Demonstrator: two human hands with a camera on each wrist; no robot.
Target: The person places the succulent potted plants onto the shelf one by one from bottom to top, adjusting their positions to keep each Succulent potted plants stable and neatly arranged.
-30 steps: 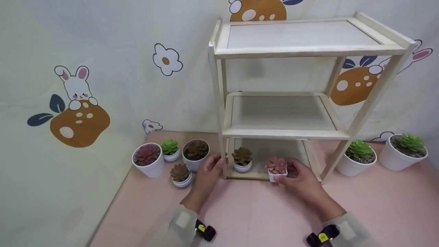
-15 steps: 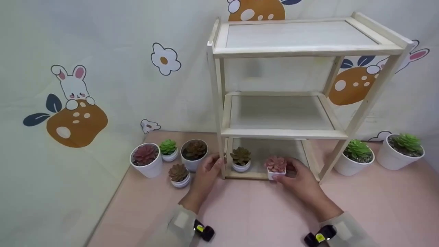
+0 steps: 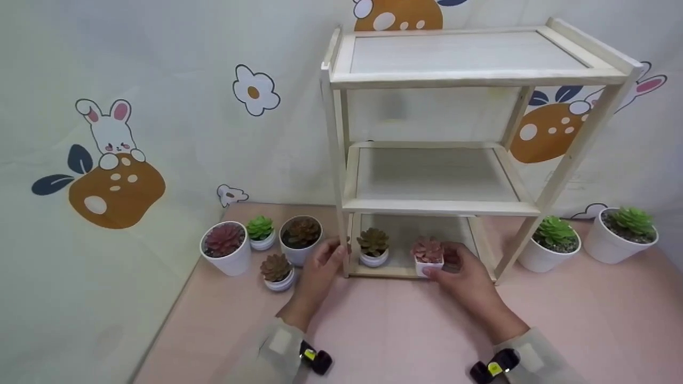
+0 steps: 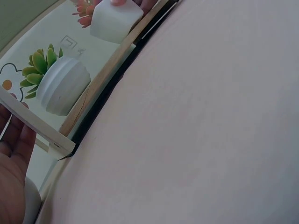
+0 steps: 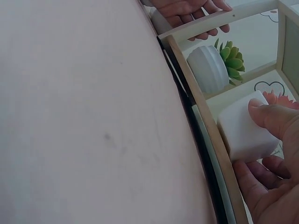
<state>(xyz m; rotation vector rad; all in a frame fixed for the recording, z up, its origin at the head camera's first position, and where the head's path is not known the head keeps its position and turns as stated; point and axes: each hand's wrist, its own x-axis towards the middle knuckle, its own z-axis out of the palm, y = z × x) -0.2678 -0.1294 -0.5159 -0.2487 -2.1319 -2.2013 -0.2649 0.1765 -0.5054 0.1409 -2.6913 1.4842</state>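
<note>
My right hand (image 3: pixel 467 272) pinches the square white pot of a pink potted succulent (image 3: pixel 428 250) at the front of the bottom shelf, thumb in front. In the right wrist view, the thumb (image 5: pixel 268 114) presses the pot's side and the other fingers lie around its base. My left hand (image 3: pixel 320 266) is at the left front post of the wooden shelf rack (image 3: pixel 443 207), fingers extended behind the post and fingertips showing past it. Between the hands, a brown-green succulent in a round ribbed white pot (image 3: pixel 373 248) stands on the bottom shelf.
Left of the rack stand a dark red succulent (image 3: pixel 227 248), a small green one (image 3: pixel 261 232), a brown one in a larger pot (image 3: pixel 300 240) and a small brown one (image 3: pixel 277 272). Two green succulents (image 3: pixel 549 242) in white pots stand right. Patterned cloth (image 3: pixel 203 133) hangs behind.
The pink succulent in my right hand has shifted slightly up and back in the head view. The left hand keeps its place at the post. The whole head view has drifted slightly left.
</note>
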